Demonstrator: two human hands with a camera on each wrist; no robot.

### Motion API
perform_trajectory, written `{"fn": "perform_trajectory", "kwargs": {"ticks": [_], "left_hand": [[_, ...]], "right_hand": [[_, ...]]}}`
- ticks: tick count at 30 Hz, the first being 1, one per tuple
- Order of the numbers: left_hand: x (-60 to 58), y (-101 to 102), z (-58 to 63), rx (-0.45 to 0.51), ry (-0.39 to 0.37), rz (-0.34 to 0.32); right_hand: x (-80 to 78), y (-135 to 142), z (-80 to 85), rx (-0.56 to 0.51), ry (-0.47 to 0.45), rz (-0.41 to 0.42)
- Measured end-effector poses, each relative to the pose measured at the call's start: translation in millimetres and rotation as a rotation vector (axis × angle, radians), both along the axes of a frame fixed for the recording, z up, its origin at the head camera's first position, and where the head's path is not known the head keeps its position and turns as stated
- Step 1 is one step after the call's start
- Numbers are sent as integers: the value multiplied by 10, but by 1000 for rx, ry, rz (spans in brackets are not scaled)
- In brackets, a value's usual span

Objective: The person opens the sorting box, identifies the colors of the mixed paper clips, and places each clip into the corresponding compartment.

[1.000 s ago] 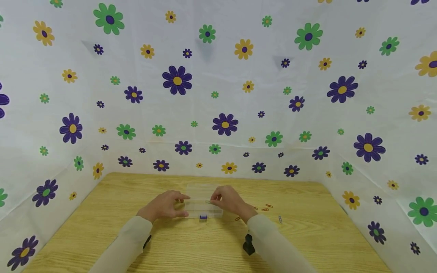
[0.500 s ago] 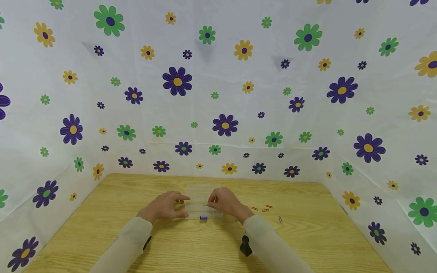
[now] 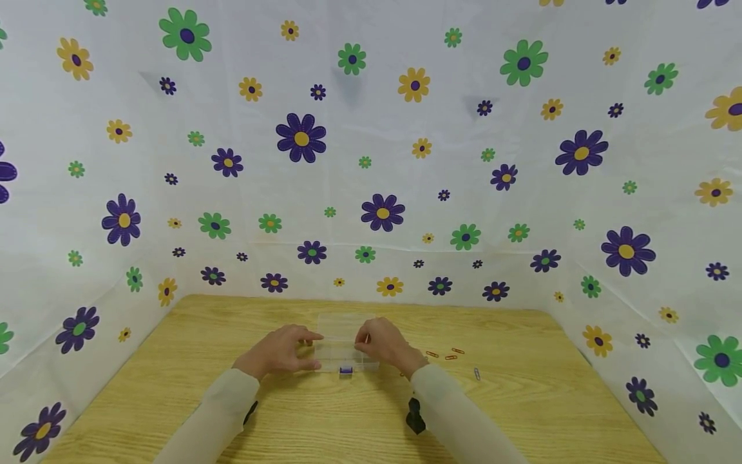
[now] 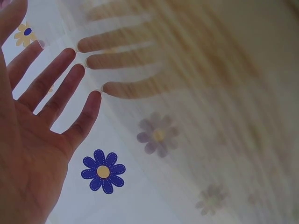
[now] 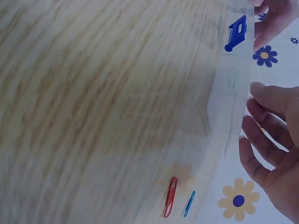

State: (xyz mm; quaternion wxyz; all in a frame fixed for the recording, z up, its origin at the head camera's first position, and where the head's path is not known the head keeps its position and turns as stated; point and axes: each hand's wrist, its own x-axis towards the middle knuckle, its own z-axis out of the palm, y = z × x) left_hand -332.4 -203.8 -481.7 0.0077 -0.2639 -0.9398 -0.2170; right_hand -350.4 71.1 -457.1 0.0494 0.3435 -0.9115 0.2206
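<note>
Crosswise before you, the clear box (image 3: pixel 338 353) lies with its long axis running from one hand to the other. Your right hand (image 3: pixel 385 341) is over its right half, fingers bent and tips drawn close together; you cannot tell from these views whether they hold anything. Your left hand (image 3: pixel 281 348) rests at its left end, thumb and forefinger set wide apart, fingers straight. Right of the box lie the paperclips, so your right hand is far nearer to them than your left. Count one box, one lid (image 3: pixel 339 322) laid back on its far side, one blue latch (image 3: pixel 346 370) on its near side, three red paperclips (image 3: pixel 451 357) and, farthest right of it, one blue paperclip (image 3: pixel 477 374); other clips, half hidden near your right wrist, cannot be counted surely.
</note>
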Motion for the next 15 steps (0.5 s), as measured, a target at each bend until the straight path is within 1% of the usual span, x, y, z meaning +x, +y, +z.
{"fn": "perform_trajectory", "kwargs": {"ticks": [4,10,15], "left_hand": [[0,0,-5,-1,3,6],[-9,-13,-12,-10,28,-19],[-4,-19,0,-14,34,-35]], "right_hand": [[-3,22,17,-3,-11,9],[-7,127,80,-10,-60,17],[-18,268,148,-13,-62,35]]}}
